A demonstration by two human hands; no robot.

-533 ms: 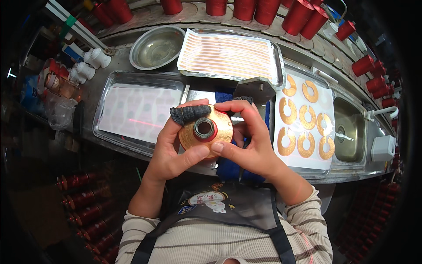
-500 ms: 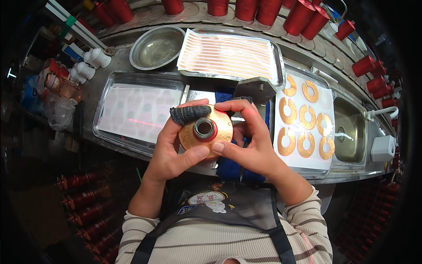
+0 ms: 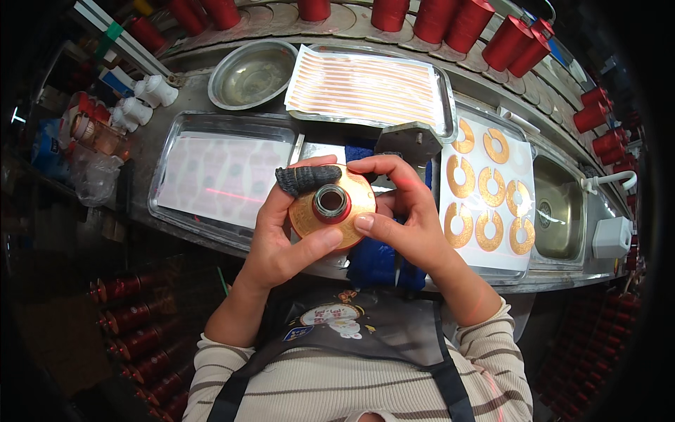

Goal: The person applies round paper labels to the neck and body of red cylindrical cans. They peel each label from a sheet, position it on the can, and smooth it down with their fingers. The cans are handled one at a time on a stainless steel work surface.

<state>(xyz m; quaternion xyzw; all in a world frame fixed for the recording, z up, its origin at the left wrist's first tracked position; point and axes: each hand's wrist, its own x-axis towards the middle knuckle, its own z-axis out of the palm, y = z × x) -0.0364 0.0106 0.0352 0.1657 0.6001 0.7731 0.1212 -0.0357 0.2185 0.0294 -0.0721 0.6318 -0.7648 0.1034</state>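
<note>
Mouth up, a red bottle [image 3: 340,216] with an open threaded neck tilts toward me above the bench edge. A gold ring decal [image 3: 307,215] lies on its shoulder, around the neck. My left hand [image 3: 278,239] grips the bottle's left side, its thumb on the near part of the decal. A dark knit finger cover [image 3: 309,178] is on one of its fingers, behind the neck. My right hand [image 3: 408,221] holds the right side, thumb pressed on the decal's edge and fingers curled at the far rim. The bottle's body is mostly hidden beneath the shoulder.
Gold C-shaped decals lie on a white sheet [image 3: 470,261] at right, beside a sink [image 3: 562,235]. Striped decal strips [image 3: 365,84] fill a tray behind; a metal bowl [image 3: 242,74] and a left tray [image 3: 163,169] stand nearby. Red bottles [image 3: 470,24] line a curved conveyor.
The bottle and both hands have shifted slightly. My right thumb has moved right, toward the decal's outer edge. On the conveyor the red bottles have moved rightward.
</note>
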